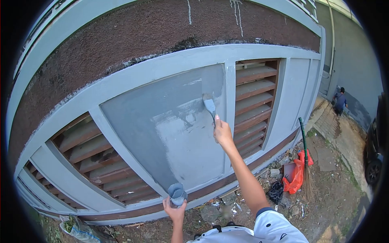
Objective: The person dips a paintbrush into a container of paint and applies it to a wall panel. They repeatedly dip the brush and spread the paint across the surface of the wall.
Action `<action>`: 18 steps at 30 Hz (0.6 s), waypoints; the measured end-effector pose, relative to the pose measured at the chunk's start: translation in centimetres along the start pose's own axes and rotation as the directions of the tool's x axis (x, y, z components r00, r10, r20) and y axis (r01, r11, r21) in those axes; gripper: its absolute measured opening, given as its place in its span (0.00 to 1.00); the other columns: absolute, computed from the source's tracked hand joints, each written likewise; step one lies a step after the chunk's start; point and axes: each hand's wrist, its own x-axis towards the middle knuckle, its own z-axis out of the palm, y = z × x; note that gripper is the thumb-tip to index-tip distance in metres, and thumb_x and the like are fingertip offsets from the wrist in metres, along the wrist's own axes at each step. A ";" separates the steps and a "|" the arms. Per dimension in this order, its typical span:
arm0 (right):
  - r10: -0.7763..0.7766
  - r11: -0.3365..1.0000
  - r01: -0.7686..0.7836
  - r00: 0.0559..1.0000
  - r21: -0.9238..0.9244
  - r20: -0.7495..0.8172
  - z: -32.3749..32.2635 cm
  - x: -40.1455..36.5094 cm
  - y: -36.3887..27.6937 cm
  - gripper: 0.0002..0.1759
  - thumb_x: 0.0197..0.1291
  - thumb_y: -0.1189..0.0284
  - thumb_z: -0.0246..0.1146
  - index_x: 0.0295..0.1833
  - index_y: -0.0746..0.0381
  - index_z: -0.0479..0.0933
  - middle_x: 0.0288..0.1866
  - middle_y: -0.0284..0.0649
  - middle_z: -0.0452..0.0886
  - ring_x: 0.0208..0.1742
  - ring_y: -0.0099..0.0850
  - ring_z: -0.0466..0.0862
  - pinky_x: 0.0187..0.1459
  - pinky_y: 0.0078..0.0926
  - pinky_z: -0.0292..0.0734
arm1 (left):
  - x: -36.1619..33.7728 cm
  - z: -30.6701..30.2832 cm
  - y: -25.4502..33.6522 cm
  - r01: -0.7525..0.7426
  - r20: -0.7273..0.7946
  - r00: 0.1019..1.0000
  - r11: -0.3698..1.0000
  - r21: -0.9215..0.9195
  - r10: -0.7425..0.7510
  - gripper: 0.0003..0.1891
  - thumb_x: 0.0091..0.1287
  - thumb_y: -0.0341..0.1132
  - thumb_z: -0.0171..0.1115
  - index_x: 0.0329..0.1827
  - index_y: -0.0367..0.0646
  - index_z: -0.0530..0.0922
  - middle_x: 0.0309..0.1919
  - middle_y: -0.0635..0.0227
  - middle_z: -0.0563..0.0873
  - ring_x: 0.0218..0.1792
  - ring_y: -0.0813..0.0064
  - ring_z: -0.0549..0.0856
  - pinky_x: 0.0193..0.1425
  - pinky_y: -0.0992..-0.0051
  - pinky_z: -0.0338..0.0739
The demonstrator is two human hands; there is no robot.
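My right hand (222,130) is wrapped round the handle of a paintbrush (210,106), arm stretched out. The bristles are at the upper right of a recessed wall panel (133,109). Darker grey paint covers the panel's top and left side, while a lighter patch (190,150) shows in the middle and lower right with streaky edges. Low in front of the panel, my left hand (175,209) grips a small paint cup (177,194), its outside smeared with grey.
Brown slatted vents (255,101) flank the panel. A broom (305,162) leans by an orange plastic bag (296,174) and a black bag (276,192) on littered ground. A person (339,101) crouches at the far wall, near a parked car (375,150). A filled sack (77,229) sits lower left.
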 end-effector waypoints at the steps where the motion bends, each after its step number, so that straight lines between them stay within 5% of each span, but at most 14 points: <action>1: 0.037 0.999 -0.037 0.999 -0.016 -0.002 -0.4 -0.9 -0.7 0.32 0.71 0.53 0.42 0.27 0.69 0.73 0.17 0.47 0.71 0.24 0.38 0.76 0.32 0.37 0.69 | 0.1 -0.2 -0.1 0.011 0.001 1.000 1.000 -0.004 -0.011 0.32 0.40 0.21 0.74 0.53 0.26 0.71 0.50 0.63 0.68 0.50 0.64 0.80 0.49 0.69 0.82; 2: 0.072 0.997 -0.072 0.997 -0.030 -0.007 -0.8 -1.4 -1.6 0.32 0.71 0.53 0.42 0.27 0.70 0.73 0.17 0.48 0.71 0.25 0.39 0.76 0.33 0.38 0.70 | 0.1 -0.1 -0.2 0.020 0.003 1.000 1.000 -0.009 -0.020 0.32 0.40 0.21 0.74 0.53 0.26 0.71 0.50 0.62 0.68 0.50 0.63 0.80 0.49 0.69 0.82; 6: -0.178 0.984 0.178 0.983 -0.005 -0.050 0.0 -0.2 -7.9 0.32 0.71 0.53 0.42 0.27 0.70 0.73 0.18 0.48 0.71 0.25 0.40 0.76 0.33 0.39 0.69 | -0.1 -0.3 -1.6 0.045 -0.008 0.999 0.999 -0.014 -0.045 0.32 0.40 0.21 0.74 0.52 0.26 0.71 0.50 0.62 0.68 0.50 0.64 0.80 0.49 0.69 0.82; 13: 0.057 0.997 -0.060 0.997 0.049 0.058 0.4 -0.3 -4.8 0.33 0.72 0.52 0.40 0.27 0.69 0.73 0.17 0.44 0.71 0.24 0.35 0.76 0.30 0.36 0.69 | 0.0 -1.0 -0.5 0.067 -0.055 0.996 0.997 -0.030 -0.068 0.31 0.40 0.21 0.74 0.51 0.28 0.73 0.50 0.64 0.68 0.50 0.64 0.80 0.48 0.69 0.83; 16: 0.014 0.998 -0.015 1.000 0.060 0.021 0.3 -1.3 -6.7 0.33 0.72 0.52 0.39 0.27 0.69 0.72 0.17 0.41 0.71 0.23 0.33 0.75 0.30 0.34 0.69 | -0.2 -1.3 -1.2 0.091 -0.093 0.991 0.994 -0.056 -0.095 0.31 0.40 0.21 0.74 0.51 0.29 0.73 0.49 0.64 0.69 0.50 0.64 0.80 0.47 0.69 0.83; 18: -0.162 0.984 0.159 0.986 0.076 0.041 1.3 -1.2 -9.5 0.33 0.72 0.52 0.39 0.27 0.69 0.72 0.16 0.41 0.70 0.23 0.34 0.74 0.30 0.35 0.69 | -0.2 -2.0 -1.4 0.090 -0.107 0.990 0.995 -0.043 -0.094 0.31 0.40 0.22 0.74 0.51 0.29 0.73 0.49 0.65 0.69 0.50 0.65 0.80 0.47 0.69 0.83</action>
